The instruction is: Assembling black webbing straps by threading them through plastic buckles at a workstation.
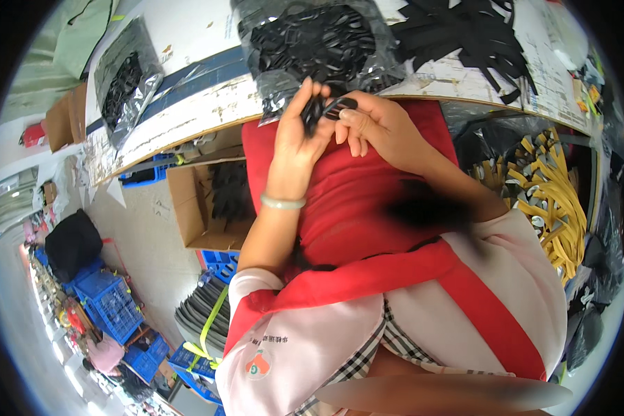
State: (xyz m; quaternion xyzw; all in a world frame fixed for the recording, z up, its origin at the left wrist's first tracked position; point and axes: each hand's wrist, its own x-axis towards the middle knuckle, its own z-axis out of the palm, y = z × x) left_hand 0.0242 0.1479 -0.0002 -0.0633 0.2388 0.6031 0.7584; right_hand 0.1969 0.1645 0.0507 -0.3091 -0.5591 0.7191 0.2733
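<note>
- Nearest the lens, one pink-and-red apron (367, 305) covers the lap below both forearms.
- Left of the lap, one open cardboard box (201, 201) stands on the floor under the tabletop (187, 104) edge, with blue crates (111, 301) further left.
- One clear bag of black parts (125, 80) lies on the tabletop's left part, close to its near edge.
- Left hand (301, 132), one pale bangle (282, 202) on its wrist, has its grip closed around a bunch of black plastic rings (314, 111), held just off the tabletop's near edge.
- Right hand (378, 128) pinches one black clip (340, 105) between thumb and fingers, touching the bunch.
- Behind the hands, a second clear bag of black rings (312, 45) overhangs the edge.
- Further right, loose black straps (464, 35) lie on the tabletop; how many, I cannot tell.
- Yellow straps (555, 201) pile below the edge at right, leaving little room there.
</note>
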